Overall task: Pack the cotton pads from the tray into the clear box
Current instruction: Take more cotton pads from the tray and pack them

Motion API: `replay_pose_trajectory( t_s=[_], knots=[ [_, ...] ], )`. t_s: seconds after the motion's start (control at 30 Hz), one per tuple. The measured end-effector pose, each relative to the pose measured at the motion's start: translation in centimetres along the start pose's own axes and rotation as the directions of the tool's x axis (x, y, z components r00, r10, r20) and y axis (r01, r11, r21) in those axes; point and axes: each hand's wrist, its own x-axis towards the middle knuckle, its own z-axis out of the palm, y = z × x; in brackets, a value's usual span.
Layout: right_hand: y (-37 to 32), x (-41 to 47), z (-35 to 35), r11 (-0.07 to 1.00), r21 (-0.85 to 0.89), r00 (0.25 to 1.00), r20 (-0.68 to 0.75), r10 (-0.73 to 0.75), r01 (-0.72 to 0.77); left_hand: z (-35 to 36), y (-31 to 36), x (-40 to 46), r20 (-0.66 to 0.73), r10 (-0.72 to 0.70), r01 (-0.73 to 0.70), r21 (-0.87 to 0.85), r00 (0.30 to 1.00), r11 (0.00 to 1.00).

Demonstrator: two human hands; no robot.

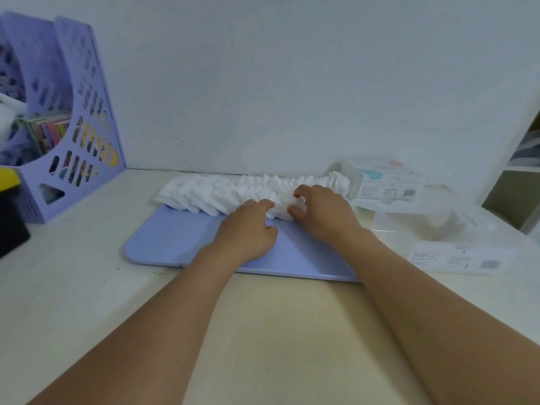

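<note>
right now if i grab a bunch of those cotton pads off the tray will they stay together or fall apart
The cotton pads lie loose and fanned along the tray, so a bunch would probably splay unless squeezed. They look thin and soft, likely light and floppy. Both the left hand and right hand pinching seems sensible.

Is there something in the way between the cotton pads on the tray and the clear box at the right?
Nothing visible blocks it. The cotton pads lie along the far edge of the tray; both hands already touch them. The clear box stands open just right of the tray, with only bare desk between.
</note>
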Motion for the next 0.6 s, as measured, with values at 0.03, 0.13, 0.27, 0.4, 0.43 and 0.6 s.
replay_pose_trajectory(
  t_s=[0.03,0.13,0.27,0.4,0.43,0.6],
  knots=[
    [0.0,0.0,0.0,1.000,-0.006,1.000,-0.004,-0.003,0.003,0.0,0.0,0.0,-0.001,0.000,0.000,0.006,1.000,1.000],
    [0.1,0.1,0.2,0.999,-0.037,1.000,-0.019,0.003,-0.004,0.0,0.1,0.0,-0.007,-0.001,0.001,0.003,1.000,1.000],
    [0.3,0.1,0.2,0.998,-0.056,1.000,-0.029,0.008,-0.010,0.1,0.1,0.0,-0.010,-0.002,0.002,-0.013,1.000,1.000],
    [0.6,-0.2,-1.8,0.990,0.137,0.956,-0.288,0.057,-0.018,-0.2,0.9,0.3,-0.147,-0.061,0.035,-0.176,0.987,0.984],
    [0.5,-0.4,-2.5,0.962,0.275,0.935,-0.340,0.102,-0.005,-0.5,1.5,0.2,-0.188,-0.136,0.070,-0.323,0.973,0.944],
    [0.3,-1.6,-5.3,0.180,0.956,0.971,0.216,0.097,-0.231,-2.2,4.9,-0.3,0.284,-0.168,0.308,-0.941,0.944,0.143]
  ],
)
